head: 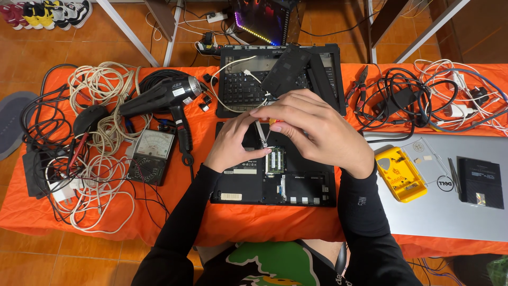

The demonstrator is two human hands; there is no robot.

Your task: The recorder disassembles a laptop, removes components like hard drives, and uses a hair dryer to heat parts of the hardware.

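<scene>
Both hands meet over the opened underside of a black laptop (275, 175) on the orange-covered table (238, 220). The right hand (317, 132) is closed around a small screwdriver (263, 135) with a red-and-yellow handle, its metal tip pointing down toward the green memory card (275, 159) in its slot; the left hand (235, 143) rests on the laptop with fingers curled, steadying the shaft near the tip. A slip of the tip looks like the main risk, since it could scratch the card or the exposed board just beside it, and a loosened screw could drop into the open bay. Room is tight: a second dismantled laptop (280, 77) sits just behind the hands, a hair dryer (164, 98) and a meter (151, 156) lie to the left among tangled cables (100, 132), and a silver laptop (444, 185) carrying a yellow tool case (399, 175) crowds the right. Only the near edge of the table stays open.
</scene>
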